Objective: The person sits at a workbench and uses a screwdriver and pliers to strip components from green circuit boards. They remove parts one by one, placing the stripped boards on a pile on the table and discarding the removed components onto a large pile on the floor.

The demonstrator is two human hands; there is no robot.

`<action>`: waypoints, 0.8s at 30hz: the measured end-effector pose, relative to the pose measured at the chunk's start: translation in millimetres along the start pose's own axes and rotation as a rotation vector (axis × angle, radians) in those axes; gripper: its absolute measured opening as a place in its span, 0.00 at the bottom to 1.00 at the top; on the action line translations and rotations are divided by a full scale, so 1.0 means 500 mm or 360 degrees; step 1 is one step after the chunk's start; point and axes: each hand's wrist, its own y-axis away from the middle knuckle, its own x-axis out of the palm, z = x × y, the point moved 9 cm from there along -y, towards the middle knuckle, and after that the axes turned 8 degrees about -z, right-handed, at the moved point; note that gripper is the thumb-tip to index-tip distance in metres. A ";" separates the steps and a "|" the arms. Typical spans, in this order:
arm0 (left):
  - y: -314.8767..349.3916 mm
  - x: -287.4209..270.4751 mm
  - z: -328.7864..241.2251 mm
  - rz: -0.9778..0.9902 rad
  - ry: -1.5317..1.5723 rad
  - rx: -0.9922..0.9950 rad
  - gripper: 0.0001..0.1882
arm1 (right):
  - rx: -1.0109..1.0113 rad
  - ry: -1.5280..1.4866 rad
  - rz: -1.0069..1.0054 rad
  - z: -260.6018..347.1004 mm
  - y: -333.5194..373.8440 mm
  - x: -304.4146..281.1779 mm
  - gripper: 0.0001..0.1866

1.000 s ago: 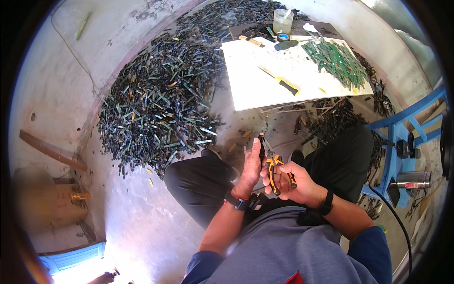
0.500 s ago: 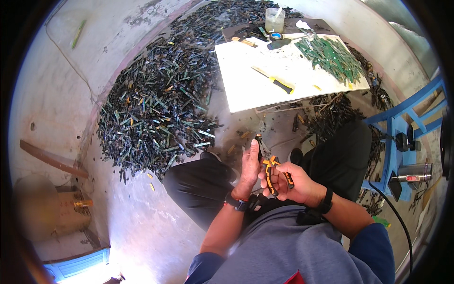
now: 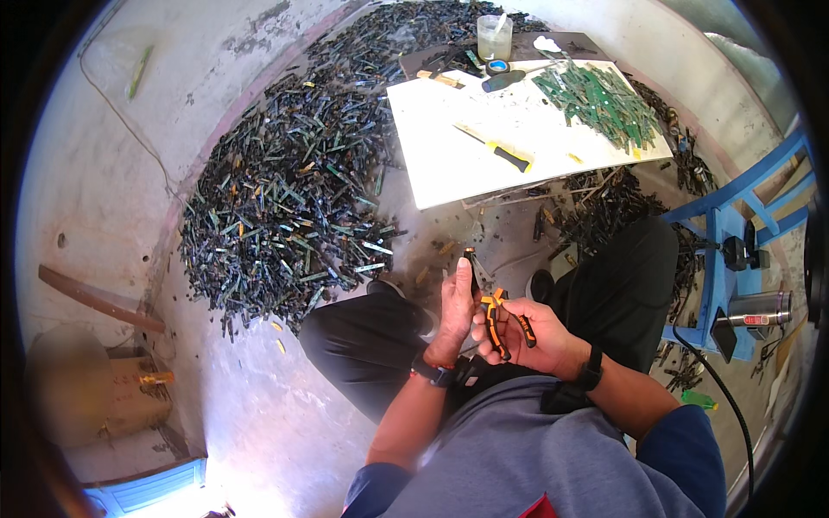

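My right hand (image 3: 546,338) is wrapped round a pair of pliers (image 3: 493,321) with orange and black handles. The plier jaws point up and left, close to the fingers of my left hand (image 3: 456,302). That hand is closed, thumb upward, on a small dark strip (image 3: 470,255) whose top end sticks out above the thumb. Whether the jaws touch the strip, I cannot tell. Both hands are held over my lap, between my bent knees.
A big heap of dark narrow strips (image 3: 289,198) covers the floor ahead on the left. On the low white board (image 3: 432,173) lie a yellow-and-black screwdriver (image 3: 509,157) and green strips (image 3: 600,104). A cup (image 3: 494,39) stands behind. At right is a blue chair (image 3: 712,250) bearing a metal flask (image 3: 760,308).
Both hands keep nearly the same place and grip. The pliers have shifted very slightly, and the whole view has tilted a little.
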 end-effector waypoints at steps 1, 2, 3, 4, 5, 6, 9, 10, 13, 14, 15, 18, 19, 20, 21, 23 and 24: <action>0.000 0.001 0.001 -0.0014 0.0050 -0.0022 0.33 | 0.0013 -0.0042 0.0046 -0.001 0.000 0.002 0.22; 0.000 0.004 0.004 -0.0028 0.0099 -0.0045 0.32 | 0.0027 -0.0083 0.0093 -0.001 -0.001 0.000 0.21; 0.001 0.006 0.005 -0.0044 0.0148 -0.0068 0.32 | 0.0042 -0.0126 0.0139 -0.002 0.000 0.003 0.20; 0.003 0.010 0.004 -0.0029 0.0190 -0.0081 0.32 | 0.0039 -0.0056 0.0066 -0.002 0.001 -0.004 0.19; 0.006 0.013 0.002 -0.0013 0.0232 -0.0093 0.31 | 0.0037 0.0015 -0.0007 0.000 0.006 -0.007 0.19; 0.008 0.017 0.000 0.0004 0.0275 -0.0105 0.31 | 0.0033 0.0085 -0.0081 0.002 0.010 -0.011 0.18; 0.012 0.028 0.010 0.0112 0.0444 -0.0213 0.30 | 0.0062 0.0240 -0.0221 0.005 0.015 -0.044 0.17; 0.013 0.029 0.007 0.0105 0.0450 -0.0220 0.30 | 0.0028 0.0364 -0.0287 0.013 0.017 -0.053 0.17; 0.019 0.032 -0.001 0.0099 0.0451 -0.0239 0.31 | -0.0061 0.0756 -0.0456 0.049 0.026 -0.064 0.16; 0.019 0.031 0.002 0.0106 0.0440 -0.0245 0.31 | -0.0082 0.0899 -0.0492 0.062 0.028 -0.064 0.16; 0.020 0.032 0.003 0.0116 0.0430 -0.0251 0.31 | -0.0105 0.1043 -0.0529 0.071 0.030 -0.065 0.15; 0.025 0.031 0.010 0.0140 0.0417 -0.0367 0.31 | -0.0125 0.1479 -0.0569 0.094 0.031 -0.081 0.15; 0.026 0.030 0.013 0.0157 0.0396 -0.0370 0.31 | -0.0096 0.1618 -0.0546 0.099 0.030 -0.089 0.15; 0.026 0.029 0.017 0.0173 0.0374 -0.0373 0.31 | -0.0187 0.1744 -0.0530 0.109 0.028 -0.089 0.15; 0.026 0.029 0.020 0.0190 0.0354 -0.0377 0.30 | -0.0280 0.1869 -0.0513 0.118 0.026 -0.088 0.15; 0.027 0.029 0.025 0.0213 0.0343 -0.0436 0.31 | -0.0459 0.2199 -0.0506 0.140 0.025 -0.087 0.15; 0.029 0.029 0.029 0.0224 0.0337 -0.0469 0.31 | -0.0545 0.2402 -0.0516 0.152 0.027 -0.087 0.15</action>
